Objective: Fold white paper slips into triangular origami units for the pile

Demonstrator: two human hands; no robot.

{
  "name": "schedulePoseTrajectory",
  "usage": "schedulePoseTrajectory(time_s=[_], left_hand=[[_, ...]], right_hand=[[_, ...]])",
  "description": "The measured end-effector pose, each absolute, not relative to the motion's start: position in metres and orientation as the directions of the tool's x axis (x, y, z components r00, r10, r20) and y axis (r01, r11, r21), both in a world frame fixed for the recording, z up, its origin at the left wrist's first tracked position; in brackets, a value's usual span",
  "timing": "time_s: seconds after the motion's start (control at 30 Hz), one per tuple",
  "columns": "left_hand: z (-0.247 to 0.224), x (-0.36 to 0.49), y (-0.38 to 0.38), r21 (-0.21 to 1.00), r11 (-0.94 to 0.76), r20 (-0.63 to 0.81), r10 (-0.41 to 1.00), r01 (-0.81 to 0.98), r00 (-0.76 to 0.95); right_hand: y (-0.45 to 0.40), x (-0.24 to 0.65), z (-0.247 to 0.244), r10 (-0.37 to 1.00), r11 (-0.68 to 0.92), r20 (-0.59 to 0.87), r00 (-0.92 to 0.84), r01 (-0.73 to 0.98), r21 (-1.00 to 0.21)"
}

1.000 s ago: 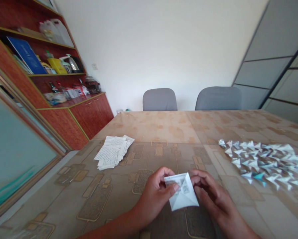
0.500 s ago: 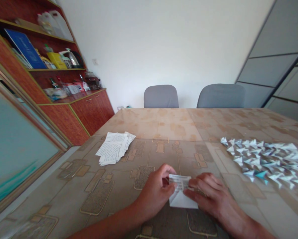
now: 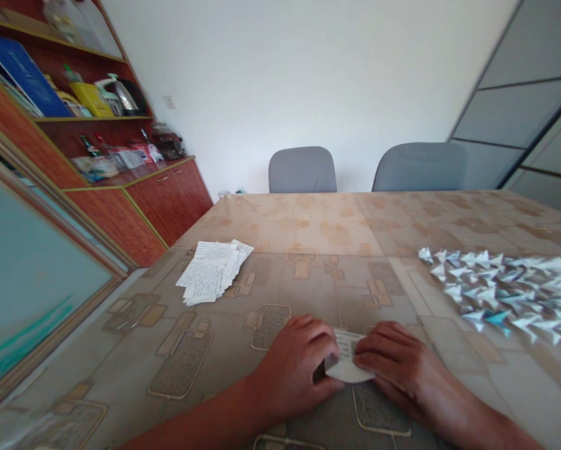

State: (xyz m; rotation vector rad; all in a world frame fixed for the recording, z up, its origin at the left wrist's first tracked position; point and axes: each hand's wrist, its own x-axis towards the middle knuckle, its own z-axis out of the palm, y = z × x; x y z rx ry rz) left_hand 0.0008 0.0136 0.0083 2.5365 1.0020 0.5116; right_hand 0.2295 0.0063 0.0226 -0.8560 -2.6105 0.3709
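A small printed paper [image 3: 348, 356], partly folded, is between my two hands just above the near part of the table. My left hand [image 3: 303, 362] grips its left side, fingers curled over the top and thumb below. On the right side my right hand [image 3: 395, 365] holds the same paper, its fingers pressed together over the edge. The fingers cover both ends of the paper. Off to the left lies a loose stack of printed paper slips [image 3: 212, 272]. Several rows of small folded paper pieces [image 3: 500, 290] stand at the right, one of them teal.
The table [image 3: 280, 225] has a patterned cover. Two grey chairs [image 3: 302, 170] stand behind its far edge. A red-brown cabinet [image 3: 163, 200] with shelves of bottles, a kettle and boxes is at the left, beside a glass door panel [image 3: 32, 262].
My left hand has turned, its fingers now curling over the paper's left side. The paper lay flatter before and now bends upward. The whole view has shifted slightly.
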Motion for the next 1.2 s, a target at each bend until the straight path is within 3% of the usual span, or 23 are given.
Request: schedulePoseTrajectory(time_s=[0.23, 0.6, 0.77, 1.2], left_hand=[[0.005, 0.005, 0.008, 0.427, -0.705, 0.299, 0.701, 0.566, 0.647], [0.000, 0.014, 0.010, 0.614, -0.512, 0.292, 0.855, 0.601, 0.429], [0.000, 0.015, 0.012, 0.598, -0.464, 0.285, 0.885, 0.654, 0.368], [0.000, 0.017, 0.015, 0.512, -0.489, 0.280, 0.872, 0.706, 0.401]], right_hand=[[0.010, 0.236, 0.024, 0.645, 0.738, 0.207, -0.736, 0.530, -0.417], [0.016, 0.236, 0.005, 0.839, 0.520, 0.206, -0.503, 0.630, -0.577], [0.018, 0.234, 0.001, 0.854, 0.513, 0.245, -0.460, 0.660, -0.549], [0.019, 0.218, -0.009, 0.921, 0.382, 0.248, -0.301, 0.823, -0.420]])
